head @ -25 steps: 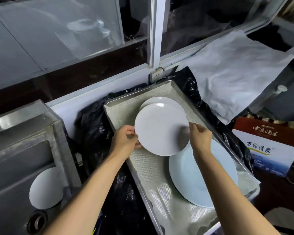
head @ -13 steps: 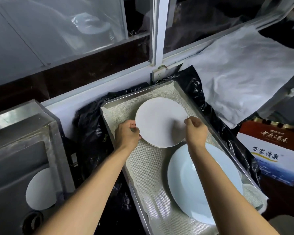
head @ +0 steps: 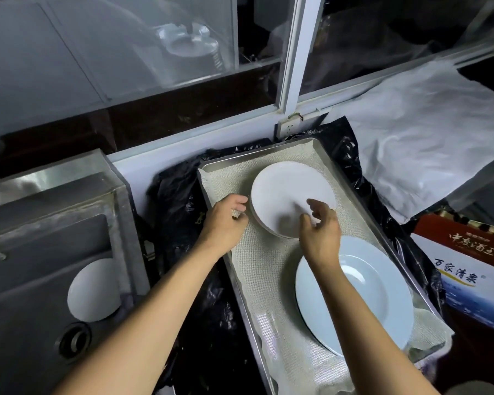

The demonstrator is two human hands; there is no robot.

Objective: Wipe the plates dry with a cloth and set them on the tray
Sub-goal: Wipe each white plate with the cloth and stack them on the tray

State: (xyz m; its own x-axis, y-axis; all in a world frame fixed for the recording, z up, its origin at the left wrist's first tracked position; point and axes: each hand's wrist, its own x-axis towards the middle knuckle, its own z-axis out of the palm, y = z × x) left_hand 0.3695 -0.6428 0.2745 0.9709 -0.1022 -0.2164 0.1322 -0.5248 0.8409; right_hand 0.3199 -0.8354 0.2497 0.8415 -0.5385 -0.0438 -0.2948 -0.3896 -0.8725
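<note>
A small white plate point(head: 285, 192) lies upside down on another small plate at the far end of the metal tray point(head: 257, 329), which is lined with a beige mesh cloth point(head: 263, 269). My left hand point(head: 226, 220) hovers just left of this stack, its fingers loosely curled and holding nothing. Over the stack's near right edge my right hand point(head: 320, 226) hangs with relaxed fingers, also holding nothing. A large pale blue plate point(head: 380, 297) fills the near right part of the tray. One more white plate point(head: 93, 292) lies in the steel sink on the left.
The steel sink point(head: 40, 252) with its drain point(head: 73, 339) sits to the left. Black plastic sheeting point(head: 180, 201) surrounds the tray. A printed cardboard box point(head: 468, 269) stands on the right, and white sheeting point(head: 428, 132) lies behind it. A window frame point(head: 294, 52) runs along the back.
Both hands lowered the small white plate onto the plate at the tray's far end, then let go and drew slightly back.
</note>
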